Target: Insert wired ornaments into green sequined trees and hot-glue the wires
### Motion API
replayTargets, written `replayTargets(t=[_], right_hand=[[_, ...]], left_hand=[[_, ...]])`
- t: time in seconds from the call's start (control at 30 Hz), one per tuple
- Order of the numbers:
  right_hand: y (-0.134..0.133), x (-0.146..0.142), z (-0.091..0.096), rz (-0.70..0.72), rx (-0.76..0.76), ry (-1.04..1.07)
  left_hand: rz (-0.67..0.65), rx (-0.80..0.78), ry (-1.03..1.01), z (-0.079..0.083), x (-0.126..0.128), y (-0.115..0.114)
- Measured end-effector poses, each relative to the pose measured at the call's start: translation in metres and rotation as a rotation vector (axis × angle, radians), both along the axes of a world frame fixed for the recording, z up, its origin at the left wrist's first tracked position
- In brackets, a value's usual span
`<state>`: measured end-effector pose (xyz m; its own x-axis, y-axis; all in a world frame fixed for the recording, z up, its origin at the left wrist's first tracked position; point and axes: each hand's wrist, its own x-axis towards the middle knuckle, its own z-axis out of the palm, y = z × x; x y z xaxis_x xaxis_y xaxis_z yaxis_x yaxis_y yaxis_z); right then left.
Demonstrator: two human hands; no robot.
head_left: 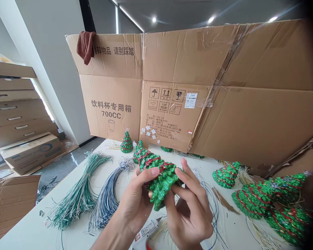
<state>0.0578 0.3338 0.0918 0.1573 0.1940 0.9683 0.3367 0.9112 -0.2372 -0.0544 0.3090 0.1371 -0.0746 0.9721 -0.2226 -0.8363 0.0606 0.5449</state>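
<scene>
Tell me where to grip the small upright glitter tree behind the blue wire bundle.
Grip the small glitter tree around its wide lower cone, coming from the front and above: it stands upright, and the carton rises close behind it.

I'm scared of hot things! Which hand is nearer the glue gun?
Left. The left hand is just above the glue gun; the right hand is farther away, up to its right.

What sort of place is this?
Likely a small craft workshop: a half-made glitter tree is in work, with wire bundles laid out on the table, a glue gun nearby, and a large cardboard carton propped behind.
</scene>
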Motion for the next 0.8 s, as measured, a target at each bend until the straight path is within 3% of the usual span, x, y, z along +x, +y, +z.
replayTargets(t=[0.27, 0.53, 0.8], right_hand=[[0.0010, 0.0039, 0.0002, 0.037, -0.035, -0.007], [-0.0002, 0.0053, -0.0018, 0.089, -0.082, -0.035], [0.0011, 0.0074, -0.0001, -0.005, -0.018, -0.050]], left_hand=[[-0.044, 0.110, 0.054, -0.0019, 0.0007, -0.0014], [-0.024, 0.108, 0.081, -0.0002, 0.0025, -0.0018], [-0.002, 0.054, 0.041, -0.0005, 0.0036, -0.0068]])
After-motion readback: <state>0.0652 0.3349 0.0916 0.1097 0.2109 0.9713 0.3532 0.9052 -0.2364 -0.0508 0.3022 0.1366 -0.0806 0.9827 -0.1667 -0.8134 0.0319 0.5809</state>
